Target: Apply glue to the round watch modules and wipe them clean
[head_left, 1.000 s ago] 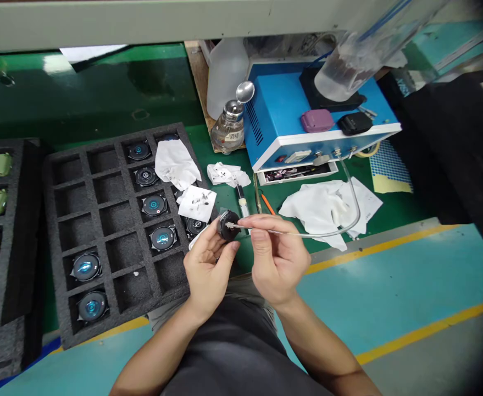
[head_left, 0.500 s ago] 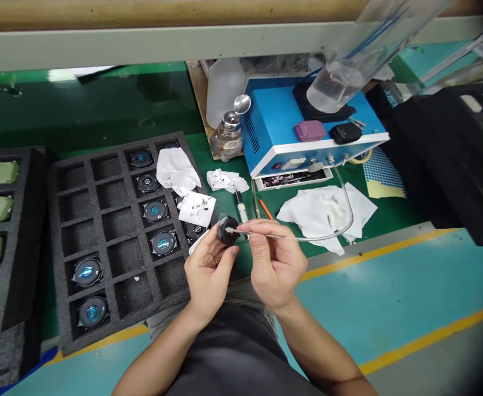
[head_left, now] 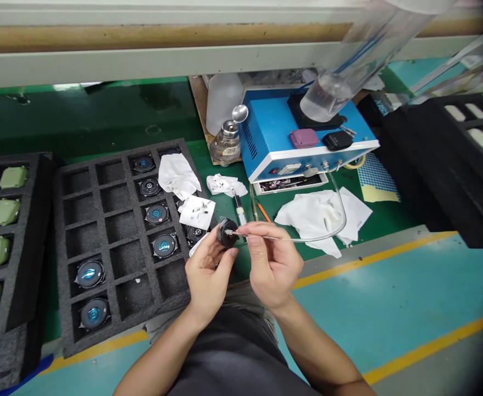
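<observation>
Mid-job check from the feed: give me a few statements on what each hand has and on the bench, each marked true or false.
1. The left hand holds a round black watch body. True.
2. The right hand holds an orange pencil. False: it pinches a thin needle tip, which touches the watch body.
3. The clear tube from the needle tip runs to the front of the blue box. True.
4. Every cell of the black foam tray is filled. False: round watches sit in some cells, and many others hold none.
</observation>
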A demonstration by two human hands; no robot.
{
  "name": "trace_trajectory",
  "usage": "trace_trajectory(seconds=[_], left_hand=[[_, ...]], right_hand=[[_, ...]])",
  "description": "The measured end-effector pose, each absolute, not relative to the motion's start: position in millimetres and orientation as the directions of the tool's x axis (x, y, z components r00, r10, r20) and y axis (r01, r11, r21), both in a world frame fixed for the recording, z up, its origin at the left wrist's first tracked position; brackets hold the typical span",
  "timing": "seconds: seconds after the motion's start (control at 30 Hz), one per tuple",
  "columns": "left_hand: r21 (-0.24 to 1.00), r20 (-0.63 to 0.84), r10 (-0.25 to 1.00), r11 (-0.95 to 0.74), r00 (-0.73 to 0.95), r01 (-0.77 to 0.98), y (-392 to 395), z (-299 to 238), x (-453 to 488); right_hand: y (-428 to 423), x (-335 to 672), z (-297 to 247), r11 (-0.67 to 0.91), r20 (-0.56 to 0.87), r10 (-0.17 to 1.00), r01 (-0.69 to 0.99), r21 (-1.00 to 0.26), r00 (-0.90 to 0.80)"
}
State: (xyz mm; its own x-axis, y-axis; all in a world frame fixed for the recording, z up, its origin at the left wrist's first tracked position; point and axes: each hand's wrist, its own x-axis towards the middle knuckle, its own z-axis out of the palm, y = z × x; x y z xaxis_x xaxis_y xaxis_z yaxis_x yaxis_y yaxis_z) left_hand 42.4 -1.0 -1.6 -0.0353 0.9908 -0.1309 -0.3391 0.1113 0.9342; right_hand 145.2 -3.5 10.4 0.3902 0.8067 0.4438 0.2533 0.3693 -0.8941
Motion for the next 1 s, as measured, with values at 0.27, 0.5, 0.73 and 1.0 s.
trace_trajectory(seconds=[0.27, 0.5, 0.73, 1.0], left_hand=[[0.938, -0.14, 0.989, 0.121, -0.038, -0.325, -1.0, -1.2, 42.0], [0.937, -0.137, 0.99, 0.117, -0.037, -0.328, -0.6, -0.1, 42.0], [0.94, -0.121, 0.992, 0.106, -0.029, -0.324, -0.1, -1.1, 41.3], [0.954, -0.103, 0.992, 0.078, -0.074, -0.29, 3.2, -0.6, 42.5]], right_hand=[[-3.2, 145.6, 9.9, 0.373, 0.439, 0.81, 0.237, -0.897, 0.388], [-2.2, 145.2, 10.5, 0.37, 0.45, 0.801, 0.265, -0.89, 0.394], [-1.9, 145.3, 10.9, 0.375, 0.446, 0.807, 0.248, -0.893, 0.387], [2.5, 146.6, 15.4, 0.386, 0.453, 0.817, 0.246, -0.889, 0.356]])
